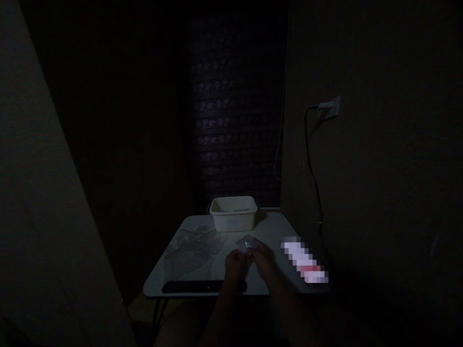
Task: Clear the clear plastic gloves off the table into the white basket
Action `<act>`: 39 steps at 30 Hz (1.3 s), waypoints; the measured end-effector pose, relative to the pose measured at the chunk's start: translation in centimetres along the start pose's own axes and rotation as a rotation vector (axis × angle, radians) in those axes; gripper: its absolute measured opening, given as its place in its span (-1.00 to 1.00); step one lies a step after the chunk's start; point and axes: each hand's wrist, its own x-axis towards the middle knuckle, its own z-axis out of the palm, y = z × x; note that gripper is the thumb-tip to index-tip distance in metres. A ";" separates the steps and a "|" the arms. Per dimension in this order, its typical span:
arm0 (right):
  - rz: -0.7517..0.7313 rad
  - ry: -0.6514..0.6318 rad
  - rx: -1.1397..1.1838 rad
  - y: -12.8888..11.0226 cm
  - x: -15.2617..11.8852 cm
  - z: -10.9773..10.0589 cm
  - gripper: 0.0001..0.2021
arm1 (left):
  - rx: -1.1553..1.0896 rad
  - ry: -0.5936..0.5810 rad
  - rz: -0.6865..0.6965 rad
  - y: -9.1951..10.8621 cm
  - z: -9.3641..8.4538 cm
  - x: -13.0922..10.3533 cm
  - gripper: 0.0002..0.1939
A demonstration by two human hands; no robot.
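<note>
In dim light, a small clear plastic bag (246, 242) is held up over the near middle of the table. My right hand (262, 258) grips its right side, with fingers closed on the shiny film. At the lower left edge of the bag, my left hand (234, 264) is curled in a pinch and appears to hold that edge. What the small bag contains, if anything, is too dark to make out. To the left of my hands lies a large crumpled sheet of clear plastic (193, 250).
A white plastic tub (234, 221) with something inside stands at the table's back. A long black bar (191, 286) lies along the front edge of the table (258, 289). A bright pixelated object (302, 260) sits at right, near a hanging cable (313, 178) from the wall socket (331, 108).
</note>
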 end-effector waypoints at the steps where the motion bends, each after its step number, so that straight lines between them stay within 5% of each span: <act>1: -0.021 0.039 -0.045 -0.6 0.4 0.2 -0.58 | -0.024 -0.020 0.005 0.1 0.1 0.1 -0.85; 5: -0.155 -0.164 -0.114 -3.6 2.3 0.6 -0.46 | -0.150 -0.097 0.022 2.2 0.0 1.0 -0.69; 10: -0.143 -0.332 -0.143 -6.8 3.6 0.8 -0.44 | -0.207 -0.151 0.014 5.6 -0.1 2.4 -0.66; 16: 0.057 -0.381 -0.041 -7.4 3.8 1.1 -0.69 | -0.297 -0.073 0.080 7.1 -0.6 4.0 -0.59; 20: 0.004 -0.293 -0.025 -7.4 4.8 1.8 -0.76 | -0.219 -0.061 0.092 7.9 -1.5 5.0 -0.60; 24: -0.183 -0.155 -0.188 -8.4 7.6 2.4 -0.80 | 0.073 -0.102 0.217 9.1 -2.9 7.3 -0.72; 30: -0.432 -0.105 -0.391 -9.7 12.9 2.7 -0.76 | 0.972 -0.145 0.751 9.8 -5.5 11.1 -0.71; 34: -0.560 -0.113 -0.490 -9.3 15.2 2.7 -0.74 | 1.317 -0.189 0.825 8.7 -6.5 12.1 -0.71; 39: -0.587 -0.162 -0.585 -8.3 16.7 2.2 -0.74 | 1.363 -0.133 0.857 7.6 -6.3 11.9 -0.81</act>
